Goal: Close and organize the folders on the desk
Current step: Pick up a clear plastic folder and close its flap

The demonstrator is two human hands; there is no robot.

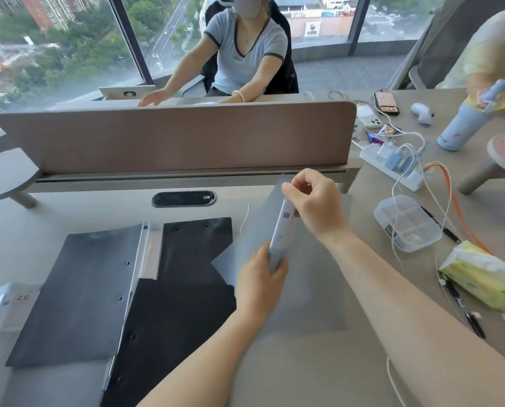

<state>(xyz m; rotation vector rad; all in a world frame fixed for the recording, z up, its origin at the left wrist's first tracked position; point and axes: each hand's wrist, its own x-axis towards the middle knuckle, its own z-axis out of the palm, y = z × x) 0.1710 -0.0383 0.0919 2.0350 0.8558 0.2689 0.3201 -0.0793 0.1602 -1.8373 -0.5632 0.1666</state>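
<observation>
Centre frame, grey folder (282, 230) gripped spine-up, left hand (260, 284) closed on its lower end, right hand (314, 205) pinching its top, covers motion-blurred; black folders (98, 289) open lower left, cropped.

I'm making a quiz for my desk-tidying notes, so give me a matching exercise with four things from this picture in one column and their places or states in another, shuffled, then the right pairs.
Things:
1. grey folder
2. black folder
3. clear box
4. blue bottle

Places or states:
A. lying open on the desk, left
B. standing upright, far right
C. held by its spine in both hands
D. empty-looking, among cables, right of the hands

Pairs: 1-C, 2-A, 3-D, 4-B

The left hand has the spine's lower end, the right hand its upper end.
</observation>
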